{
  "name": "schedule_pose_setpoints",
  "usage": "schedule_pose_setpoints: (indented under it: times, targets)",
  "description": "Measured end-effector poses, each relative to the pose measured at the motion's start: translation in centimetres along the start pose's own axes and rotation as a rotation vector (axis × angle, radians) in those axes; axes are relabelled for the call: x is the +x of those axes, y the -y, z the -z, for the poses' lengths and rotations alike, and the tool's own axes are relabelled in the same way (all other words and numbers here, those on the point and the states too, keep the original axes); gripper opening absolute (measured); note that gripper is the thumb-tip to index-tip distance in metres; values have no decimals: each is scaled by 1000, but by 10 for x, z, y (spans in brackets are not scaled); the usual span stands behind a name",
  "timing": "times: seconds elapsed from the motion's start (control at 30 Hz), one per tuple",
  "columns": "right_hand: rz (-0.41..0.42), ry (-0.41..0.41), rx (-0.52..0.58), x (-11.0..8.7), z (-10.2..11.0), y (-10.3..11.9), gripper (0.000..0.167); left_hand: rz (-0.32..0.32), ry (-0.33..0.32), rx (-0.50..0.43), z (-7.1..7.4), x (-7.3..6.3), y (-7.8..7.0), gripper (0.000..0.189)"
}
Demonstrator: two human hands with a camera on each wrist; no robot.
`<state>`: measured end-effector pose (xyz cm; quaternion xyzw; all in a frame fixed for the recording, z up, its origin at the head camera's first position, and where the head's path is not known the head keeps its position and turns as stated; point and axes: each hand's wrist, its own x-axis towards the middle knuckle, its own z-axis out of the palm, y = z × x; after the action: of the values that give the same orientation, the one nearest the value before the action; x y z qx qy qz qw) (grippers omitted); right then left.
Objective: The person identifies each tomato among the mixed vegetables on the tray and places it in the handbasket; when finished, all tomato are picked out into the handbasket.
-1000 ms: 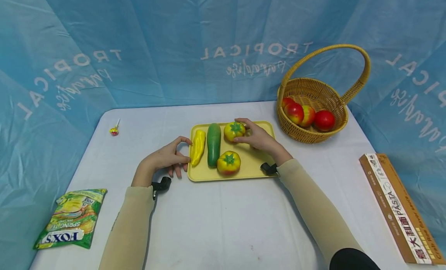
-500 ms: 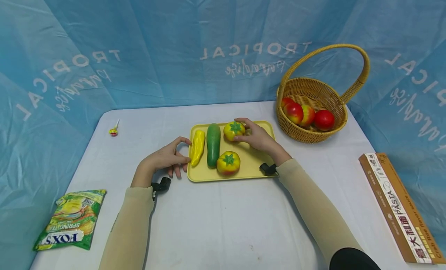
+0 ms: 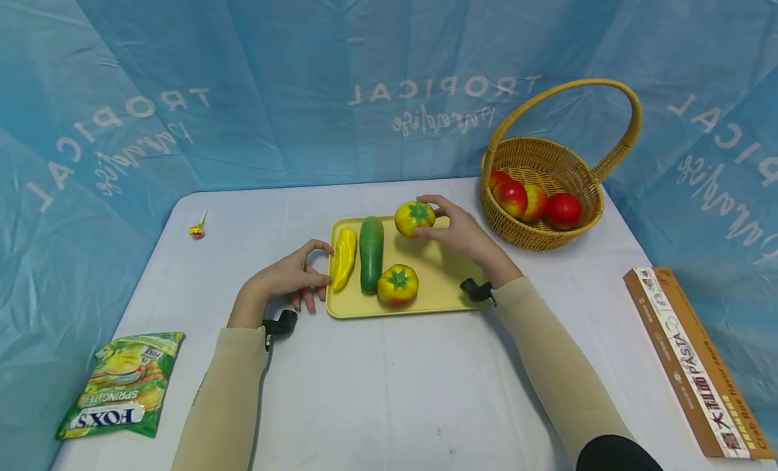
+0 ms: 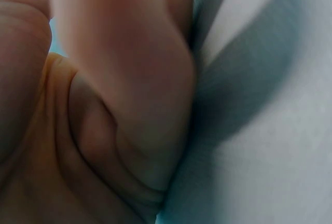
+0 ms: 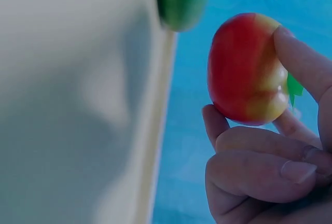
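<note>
My right hand point(image 3: 458, 234) pinches a red-and-yellow toy persimmon point(image 5: 246, 71) with a green leafy top, thumb and fingers on opposite sides. The fruit is raised over the back of the yellow tray point(image 3: 446, 292), which shows its shadow. With thumb and index finger apart, my left hand point(image 3: 286, 275) touches the tray's left rim; its other fingers hang loosely beside it. On the tray lie a yellow pepper point(image 3: 344, 258), a green cucumber point(image 3: 371, 255) and a second persimmon point(image 3: 398, 285). The left wrist view shows mostly blurred fingers and white cloth.
A wicker basket point(image 3: 529, 238) with a tall handle, holding red and yellow fruits point(image 3: 564, 211), stands at the back right. A long pasta box point(image 3: 699, 363) lies at the right. Leftward are a lollipop point(image 3: 197, 231) and a green snack bag point(image 3: 124, 383). Blue curtain point(image 3: 304, 119) hangs behind.
My right hand has lifted the persimmon off the tray and moved it slightly back and to the right. The left hand has stayed at the tray's left rim.
</note>
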<state>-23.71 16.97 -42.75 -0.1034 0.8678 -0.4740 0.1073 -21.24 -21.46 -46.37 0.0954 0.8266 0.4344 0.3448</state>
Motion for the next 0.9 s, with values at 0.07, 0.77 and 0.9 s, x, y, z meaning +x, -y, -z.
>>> schedule_pose_setpoints:
  times: [0.07,0.77,0.9]
  targets:
    - [14,-13,1,-4,8,5,74,0,0,-3,0,0,0,68]
    - [-17,-246,223,-53,106,15,70,2,-6,-13,-1,-1,1,69]
    - [-52,-309,264,-57,121,6,73,0,-8,-16,-1,-1,1,69]
